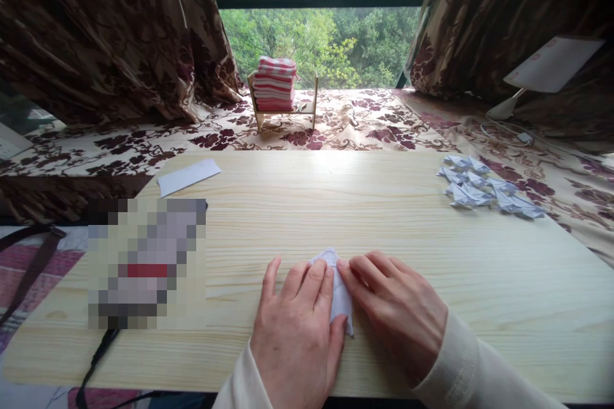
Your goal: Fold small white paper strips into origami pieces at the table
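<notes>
A small piece of folded white paper (341, 297) lies on the wooden tabletop near its front edge, partly covered by my hands. My left hand (298, 319) rests flat over its left side, fingers stretched forward and thumb at its lower part. From the right, my right hand (398, 300) has its fingers curled, with the index fingertip touching the paper near its upper end. Whether the right fingers pinch the paper or only press on it is hard to see. At the paper's top, a pointed tip (330, 255) shows beyond the fingers.
Several folded white paper pieces (484, 186) sit in a group at the back right of the table. A flat white paper strip (189, 177) lies at the back left, above a blurred-out object (148, 262) with a black cord. Behind stand a small rack with striped cloths (275, 84) and a lamp (551, 67).
</notes>
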The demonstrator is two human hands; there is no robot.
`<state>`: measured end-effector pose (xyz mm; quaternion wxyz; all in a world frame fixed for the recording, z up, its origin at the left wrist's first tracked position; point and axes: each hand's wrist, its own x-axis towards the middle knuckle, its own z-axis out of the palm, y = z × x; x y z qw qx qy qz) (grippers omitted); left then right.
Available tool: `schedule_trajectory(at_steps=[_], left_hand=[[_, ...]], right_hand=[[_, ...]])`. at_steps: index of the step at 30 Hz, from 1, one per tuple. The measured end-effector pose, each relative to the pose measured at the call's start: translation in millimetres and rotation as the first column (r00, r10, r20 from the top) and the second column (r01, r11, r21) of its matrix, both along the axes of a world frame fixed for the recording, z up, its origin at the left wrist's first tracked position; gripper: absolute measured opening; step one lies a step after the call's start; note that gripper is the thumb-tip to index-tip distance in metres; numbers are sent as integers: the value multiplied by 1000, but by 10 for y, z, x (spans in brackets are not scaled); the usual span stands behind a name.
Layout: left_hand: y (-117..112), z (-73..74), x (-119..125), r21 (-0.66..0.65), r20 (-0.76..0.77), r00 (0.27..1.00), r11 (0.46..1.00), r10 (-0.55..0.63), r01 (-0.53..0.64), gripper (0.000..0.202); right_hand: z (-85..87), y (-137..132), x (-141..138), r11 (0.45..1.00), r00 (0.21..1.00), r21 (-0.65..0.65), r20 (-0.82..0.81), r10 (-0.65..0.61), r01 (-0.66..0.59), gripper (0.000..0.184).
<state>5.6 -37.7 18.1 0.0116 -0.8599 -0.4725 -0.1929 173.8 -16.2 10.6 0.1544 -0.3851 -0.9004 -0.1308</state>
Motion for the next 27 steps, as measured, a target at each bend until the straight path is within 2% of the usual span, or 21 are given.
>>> schedule_trajectory(at_steps=[4,7,10,12,14,16,18,22,25,27], left_hand=[[1,3,-9,-2,-7,1000,1000,-3,3,38],[-6,0,-23,16,2,1000,1000,-12,11,38],[-14,-18,-35,44,17,1000,999,-20,19,37],[-21,-37,-33,56,30,999,998,-10,8,36],[-36,-57,-21,53,37,999,999,-2,0,35],[-56,-66,-9,39,47,999,999,0,-2,35],[-69,-49,-16,13,75,997,1000,-5,4,35],[58,105,-155,-60,239,971,998,-15,30,37],[357,288,-316,-165,346,937,986,44,14,26],[595,401,-378,-201,379,923,979,59,20,21]], right_hand=[[6,-73,47,1000,999,-10,-36,7,-8,23],[51,-24,125,984,981,-176,-192,-37,3,25],[130,134,171,948,917,-318,-370,-151,28,30],[185,277,139,901,905,-428,-351,-243,76,26],[225,414,58,805,915,-574,-229,-333,150,23],[243,517,-35,766,926,-623,-176,-333,157,18],[242,572,-103,750,936,-644,-155,-316,147,14],[215,575,-138,729,935,-675,-175,-309,114,7],[208,572,-140,716,918,-697,-258,-300,37,10],[229,615,-138,686,901,-726,-331,-281,-53,12]])
